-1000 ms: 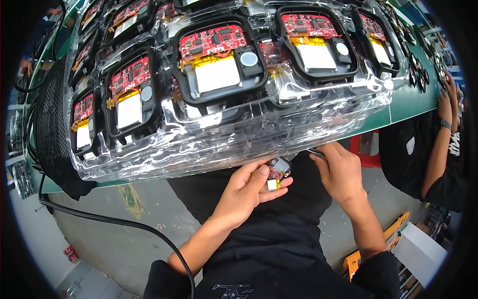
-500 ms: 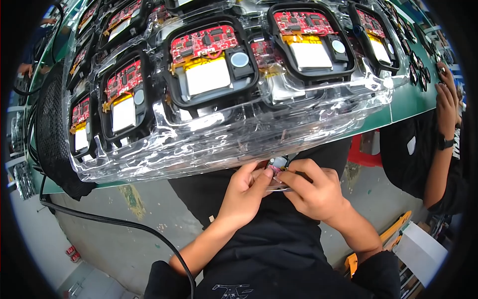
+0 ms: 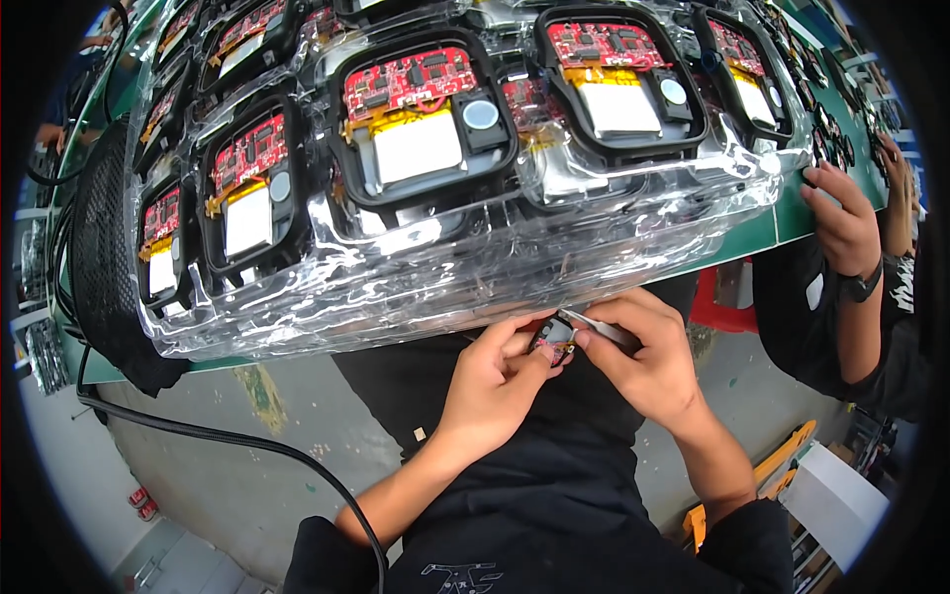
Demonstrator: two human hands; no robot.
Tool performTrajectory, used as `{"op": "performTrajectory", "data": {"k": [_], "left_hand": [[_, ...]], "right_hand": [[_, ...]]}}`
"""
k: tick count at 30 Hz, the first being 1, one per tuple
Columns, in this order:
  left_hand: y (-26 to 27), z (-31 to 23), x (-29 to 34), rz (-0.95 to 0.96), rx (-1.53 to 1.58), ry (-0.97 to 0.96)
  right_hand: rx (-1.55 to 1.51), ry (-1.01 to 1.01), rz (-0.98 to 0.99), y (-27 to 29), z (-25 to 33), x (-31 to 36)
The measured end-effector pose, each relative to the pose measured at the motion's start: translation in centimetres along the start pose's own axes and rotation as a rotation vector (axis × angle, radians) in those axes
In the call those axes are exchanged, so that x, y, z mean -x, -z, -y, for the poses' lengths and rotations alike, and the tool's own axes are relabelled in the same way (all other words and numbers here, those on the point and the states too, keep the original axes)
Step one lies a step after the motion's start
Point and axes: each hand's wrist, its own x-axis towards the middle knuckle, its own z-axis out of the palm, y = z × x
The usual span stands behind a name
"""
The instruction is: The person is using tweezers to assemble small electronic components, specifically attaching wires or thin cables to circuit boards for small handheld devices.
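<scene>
Just below the table's front edge, my left hand (image 3: 495, 386) grips a small black-cased electronic device (image 3: 555, 335) between thumb and fingers. Part of a reddish circuit board shows inside its case. My right hand (image 3: 651, 364) is closed around metal tweezers (image 3: 606, 331). Their tips point left at the device's upper edge; whether they touch it I cannot tell. Beyond both hands lies a stack of clear plastic trays (image 3: 435, 302). The top tray carries several black housings (image 3: 512, 129) with red boards, yellow tape, white battery packs and round grey discs.
A black mesh bag (image 3: 104, 257) and a black cable (image 3: 228, 433) are on the left. At the right, a co-worker's hand (image 3: 841, 218) rests near the green table's (image 3: 752, 238) edge, beside several dark parts. A yellow-orange frame (image 3: 787, 455) stands on the floor.
My right hand has shifted a little up and right, and the tweezers now show in it. The device has tilted in my left hand. A co-worker's hand has moved nearer to the trays.
</scene>
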Motion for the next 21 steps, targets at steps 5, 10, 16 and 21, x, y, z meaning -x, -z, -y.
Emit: {"op": "performTrajectory", "data": {"k": [5, 10, 16, 21], "left_hand": [[-0.1, -0.1, 0.2, -0.045, -0.213, -0.083], [-0.4, -0.1, 0.3, -0.117, -0.336, -0.178], [-0.1, 1.0, 0.1, -0.153, -0.305, -0.228], [0.0, 0.1, 0.5, -0.065, -0.284, -0.153]], "right_hand": [[-0.015, -0.051, 0.02, 0.0, 0.2, -0.1], [-0.104, -0.033, -0.031, -0.9, 0.3, 0.5], [-0.164, 0.059, -0.166, -2.5, -0.9, 0.7], [-0.151, 0.03, -0.198, -2.9, -1.0, 0.9]]}}
